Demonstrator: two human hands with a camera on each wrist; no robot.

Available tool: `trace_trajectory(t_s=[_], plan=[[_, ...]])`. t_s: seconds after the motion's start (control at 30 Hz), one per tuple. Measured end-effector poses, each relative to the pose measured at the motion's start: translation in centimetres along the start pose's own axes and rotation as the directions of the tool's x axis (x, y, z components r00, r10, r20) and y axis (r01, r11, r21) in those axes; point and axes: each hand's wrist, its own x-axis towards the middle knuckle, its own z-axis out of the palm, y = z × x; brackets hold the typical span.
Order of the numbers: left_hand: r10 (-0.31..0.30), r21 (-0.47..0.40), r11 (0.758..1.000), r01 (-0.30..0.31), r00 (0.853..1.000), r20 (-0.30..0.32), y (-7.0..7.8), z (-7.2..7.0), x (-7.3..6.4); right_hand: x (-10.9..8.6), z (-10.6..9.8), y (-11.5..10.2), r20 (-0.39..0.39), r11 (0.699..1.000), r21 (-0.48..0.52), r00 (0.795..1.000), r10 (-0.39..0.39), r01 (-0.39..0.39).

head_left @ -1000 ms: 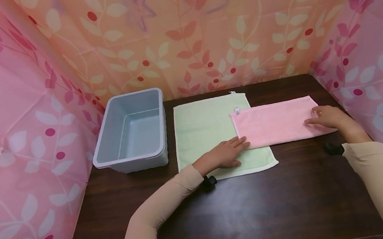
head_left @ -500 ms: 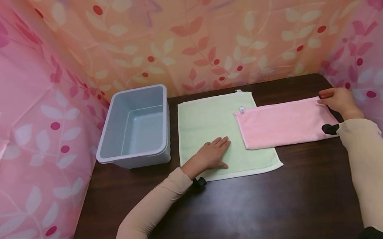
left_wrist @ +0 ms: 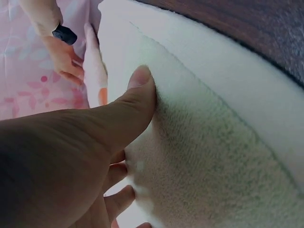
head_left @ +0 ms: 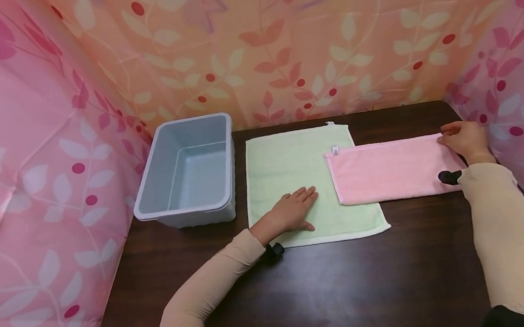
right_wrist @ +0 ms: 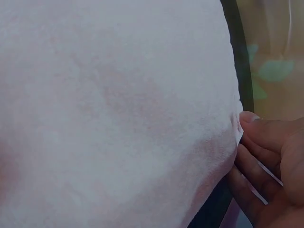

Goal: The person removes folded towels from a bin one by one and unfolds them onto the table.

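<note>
A pale green towel (head_left: 285, 167) lies spread on the dark table, with a white tag at its far edge. My left hand (head_left: 291, 212) rests on its near part, fingers straight; the left wrist view shows the thumb (left_wrist: 137, 88) against the cloth. A folded pink towel (head_left: 390, 169) overlaps the green one's right side, its tag at the far left corner. At the pink towel's far right corner, my right hand (head_left: 466, 140) pinches the cloth between thumb and fingers, as the right wrist view shows at the towel's edge (right_wrist: 235, 126).
To the left of the green towel stands a grey-blue plastic basin (head_left: 185, 212), with nothing inside it. Dark wooden table (head_left: 344, 289) extends in front of the towels. Patterned pink and orange curtains (head_left: 282, 55) hang close behind and at both sides.
My left hand has drawn back left from the pink towel's near left corner onto the green towel. My right hand has moved from the pink towel's right side to its far right corner.
</note>
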Motion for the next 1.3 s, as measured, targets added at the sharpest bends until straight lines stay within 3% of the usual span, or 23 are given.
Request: trace_trajectory(t_s=[0.23,0.47,0.77,1.0,1.3], plan=[[0.001,-0.009,1.000,-0.001,1.000,0.007,0.0,-0.2,-0.2,-0.1,0.0,-0.3,0.036,1.000,0.003,0.999,0.020,-0.020],[0.008,0.005,1.000,-0.008,1.000,0.001,0.3,-0.3,-0.3,-0.5,-0.4,-0.5,-0.068,1.000,-0.006,0.997,-0.023,0.022],[-0.002,0.001,1.000,0.002,1.000,0.001,0.2,-0.2,-0.3,-1.4,-1.8,-1.1,-0.106,0.982,0.023,0.978,-0.182,0.185],[-0.009,-0.003,1.000,0.009,1.000,-0.001,-0.4,-0.2,0.2,-3.6,-3.2,-2.9,-0.072,0.976,0.053,0.976,-0.208,0.212],[-0.002,-0.011,1.000,0.002,1.000,-0.016,-1.2,0.1,0.7,-7.8,-4.0,-4.7,-0.099,0.948,0.121,0.953,-0.285,0.296]])
